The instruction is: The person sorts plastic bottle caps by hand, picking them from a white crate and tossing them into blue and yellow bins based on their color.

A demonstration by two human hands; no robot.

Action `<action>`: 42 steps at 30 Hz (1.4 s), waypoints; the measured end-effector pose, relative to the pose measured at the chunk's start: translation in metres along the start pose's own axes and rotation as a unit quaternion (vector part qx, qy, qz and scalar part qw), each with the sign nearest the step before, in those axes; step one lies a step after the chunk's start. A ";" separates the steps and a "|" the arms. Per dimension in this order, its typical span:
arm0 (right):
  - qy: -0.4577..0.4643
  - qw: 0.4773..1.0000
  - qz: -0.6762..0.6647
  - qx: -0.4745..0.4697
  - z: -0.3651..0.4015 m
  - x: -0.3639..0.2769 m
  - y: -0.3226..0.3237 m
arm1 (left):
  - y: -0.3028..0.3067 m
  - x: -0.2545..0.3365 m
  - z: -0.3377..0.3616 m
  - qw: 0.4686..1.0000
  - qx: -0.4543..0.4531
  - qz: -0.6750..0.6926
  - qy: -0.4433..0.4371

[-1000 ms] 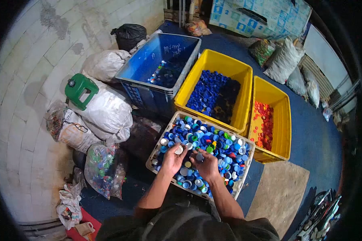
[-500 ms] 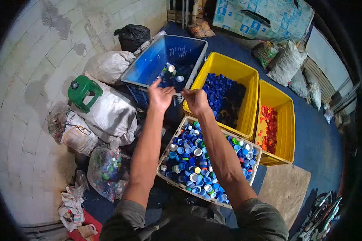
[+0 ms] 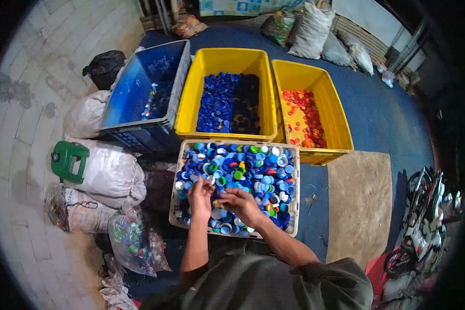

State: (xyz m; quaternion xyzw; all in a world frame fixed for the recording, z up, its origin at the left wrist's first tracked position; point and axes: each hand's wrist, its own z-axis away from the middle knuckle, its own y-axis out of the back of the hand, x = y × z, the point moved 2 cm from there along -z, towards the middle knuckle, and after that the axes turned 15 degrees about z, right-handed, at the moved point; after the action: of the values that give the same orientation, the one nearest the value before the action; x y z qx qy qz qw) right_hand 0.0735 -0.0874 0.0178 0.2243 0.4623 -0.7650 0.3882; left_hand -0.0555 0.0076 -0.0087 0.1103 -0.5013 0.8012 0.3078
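Observation:
A white plastic crate full of bottle caps, mostly blue with some white, green, yellow and red, lies in front of me. Above its near left part is my left hand, palm turned inward, fingers loosely bent and apart. My right hand hovers just beside it, its fingers pointing left and slightly spread over the caps. Neither hand shows a cap clearly gripped. Whether the fingertips touch caps underneath is hard to make out.
Beyond the crate stand a blue bin with some caps, a yellow bin of dark blue caps, and another yellow bin with red and orange caps. Stuffed sacks and a green container line the left wall. A flat board lies right.
Both hands came back from the blue bin, where caps were in the air, to the crate. The view turned, bringing the crate and bins leftward.

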 end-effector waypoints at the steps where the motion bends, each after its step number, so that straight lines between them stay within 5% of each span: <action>1: 0.002 1.000 -0.001 0.002 0.014 0.002 0.012 | -0.006 -0.009 0.010 0.999 0.000 -0.038 0.013; 7: 0.025 0.996 0.011 0.087 0.067 -0.008 0.067 | -0.032 -0.050 0.037 0.980 -0.074 -0.180 0.047; 13: 0.113 0.950 0.170 0.236 0.078 -0.013 0.117 | -0.047 -0.063 0.031 0.927 -0.137 -0.345 -0.055; 19: 0.105 0.932 0.208 0.279 0.085 -0.021 0.123 | -0.058 -0.075 0.016 0.734 -0.212 -0.584 -0.274; 27: 0.108 0.930 0.219 0.276 0.094 -0.006 0.123 | -0.087 -0.110 -0.010 0.570 -0.199 -0.727 -0.328; 32: 0.112 0.913 0.251 0.300 0.097 0.000 0.128 | -0.101 -0.122 -0.002 0.549 -0.298 -0.695 -0.355; 36: 0.093 0.915 0.254 0.299 0.098 -0.005 0.129 | -0.105 -0.138 0.005 0.532 -0.385 -0.694 -0.295; 42: 0.108 0.905 0.269 0.311 0.100 -0.008 0.138 | -0.096 -0.156 -0.001 0.541 -0.359 -0.692 -0.317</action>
State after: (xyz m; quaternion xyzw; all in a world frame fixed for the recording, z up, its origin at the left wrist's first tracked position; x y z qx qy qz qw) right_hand 0.1899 -0.2102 -0.0029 0.5308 0.1622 -0.7077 0.4372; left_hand 0.1250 -0.0216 -0.0146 0.5498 -0.5795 0.0058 0.6015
